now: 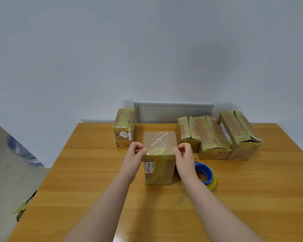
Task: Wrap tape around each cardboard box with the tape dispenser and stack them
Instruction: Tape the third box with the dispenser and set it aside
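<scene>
Cardboard box (160, 169) pinched by left hand (136, 157) and right hand (184, 155), which half-hides tape dispenser (205, 173).

Brown cardboard box (159, 154) with white striped print and yellowish tape, blue tape dispenser (204, 172) with yellow roll, orange-brown wood-grain bench (98, 180), pale grey-blue wall (147, 49)

Taped cardboard box (160, 172) stands upright; blue tape dispenser (204, 169) lies just right of it
</scene>
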